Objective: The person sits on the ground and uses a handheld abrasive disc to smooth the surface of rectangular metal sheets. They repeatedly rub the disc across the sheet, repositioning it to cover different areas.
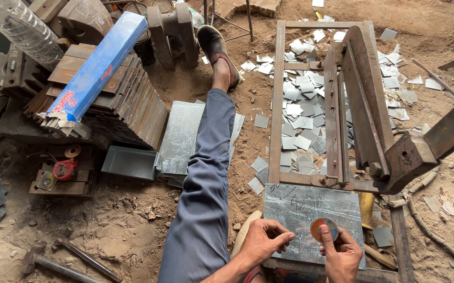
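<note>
My right hand (pixel 341 257) pinches a small round disc (pixel 323 228) with a red and grey face, held flat against a grey sheet of metal (pixel 311 209). My left hand (pixel 262 242) rests on the sheet's near left edge with the fingers curled and nothing in them. The sheet lies on the near end of a rusty steel shear frame (pixel 277 105). My outstretched leg in grey trousers (pixel 206 178) runs along the frame's left side, ending in a sandalled foot (pixel 217 50).
Several cut metal squares (pixel 300 120) litter the dirt inside and behind the frame. A long shear lever (pixel 450 131) rises at right. At left: stacked steel strips (pixel 127 99) under a blue box (pixel 98 65), flat sheets (pixel 180 139), a hammer (pixel 54 262).
</note>
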